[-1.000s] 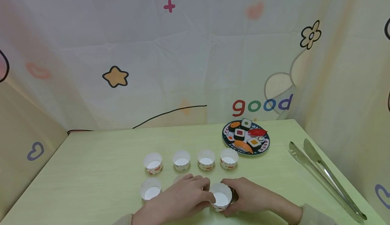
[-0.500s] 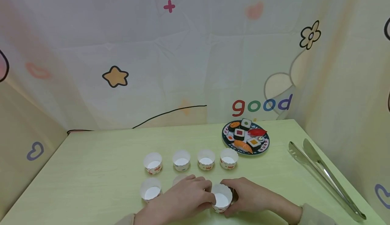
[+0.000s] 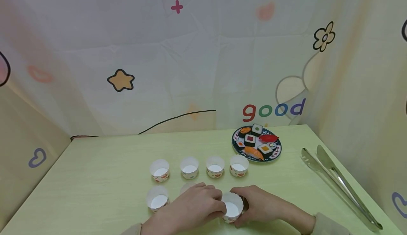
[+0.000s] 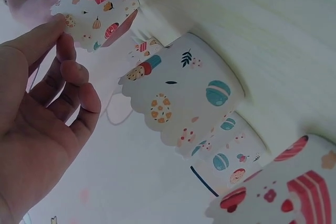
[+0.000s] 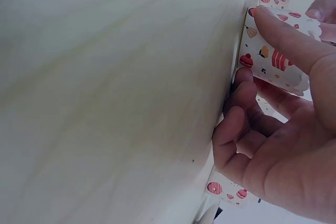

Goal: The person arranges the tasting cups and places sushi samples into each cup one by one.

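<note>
Both hands are on one white paper baking cup [image 3: 233, 206] printed with cakes, upright near the table's front. My left hand [image 3: 198, 205] pinches its left rim, thumb and index finger meeting at the scalloped edge in the left wrist view. From the other side my right hand [image 3: 262, 205] grips the cup's wall between thumb and fingers; the right wrist view shows the cup wall [image 5: 268, 51] low against the tabletop. Left of it in the same row stand another baking cup [image 3: 158, 201] and one mostly hidden behind my left hand, its rim [image 3: 187, 187] just showing.
A back row of several baking cups [image 3: 189, 168] stands beyond the hands. Behind its right end is a dark patterned plate [image 3: 235, 146] with sushi pieces [image 3: 254, 152]. Metal tongs [image 3: 341, 185] lie along the table's right side. A printed curtain [image 3: 197, 69] hangs behind the table.
The held baking cup and my left hand have shifted slightly to the right. My right hand stays almost in place, and the other cups have not moved.
</note>
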`<state>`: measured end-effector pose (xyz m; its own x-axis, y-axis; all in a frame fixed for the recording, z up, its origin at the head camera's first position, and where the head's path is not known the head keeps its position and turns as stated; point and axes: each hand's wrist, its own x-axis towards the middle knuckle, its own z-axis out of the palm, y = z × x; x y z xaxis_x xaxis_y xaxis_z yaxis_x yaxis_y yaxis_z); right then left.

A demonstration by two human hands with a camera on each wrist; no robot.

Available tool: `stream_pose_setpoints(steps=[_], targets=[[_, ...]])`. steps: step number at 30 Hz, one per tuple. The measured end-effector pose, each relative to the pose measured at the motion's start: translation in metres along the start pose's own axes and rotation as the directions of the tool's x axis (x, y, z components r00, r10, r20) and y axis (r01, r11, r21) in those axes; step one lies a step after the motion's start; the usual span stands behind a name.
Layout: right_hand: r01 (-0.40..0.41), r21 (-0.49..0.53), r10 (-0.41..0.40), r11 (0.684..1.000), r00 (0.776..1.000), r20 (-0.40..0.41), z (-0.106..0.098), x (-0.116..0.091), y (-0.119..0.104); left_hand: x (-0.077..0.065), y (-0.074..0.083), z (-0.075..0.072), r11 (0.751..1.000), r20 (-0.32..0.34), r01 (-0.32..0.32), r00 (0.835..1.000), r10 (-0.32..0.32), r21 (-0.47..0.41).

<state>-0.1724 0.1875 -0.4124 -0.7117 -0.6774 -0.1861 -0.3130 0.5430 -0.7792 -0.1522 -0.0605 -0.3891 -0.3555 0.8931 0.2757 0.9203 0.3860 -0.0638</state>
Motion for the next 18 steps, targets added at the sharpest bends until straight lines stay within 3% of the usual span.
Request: stream_pose_setpoints(steps=[10, 18], targets=[[-0.014, 0.014, 0.014, 1.0, 1.0, 0.007, -0.001, -0.002, -0.001, 0.0, -0.001, -0.005, 0.999, -0.051, -0.002, 0.999, 0.0, -0.033], [0.038, 0.044, -0.038, 0.998, 0.999, 0.01, 0.0, 0.001, 0.015, -0.002, -0.005, -0.01, 0.996, -0.162, -0.02, 0.987, 0.006, -0.085]])
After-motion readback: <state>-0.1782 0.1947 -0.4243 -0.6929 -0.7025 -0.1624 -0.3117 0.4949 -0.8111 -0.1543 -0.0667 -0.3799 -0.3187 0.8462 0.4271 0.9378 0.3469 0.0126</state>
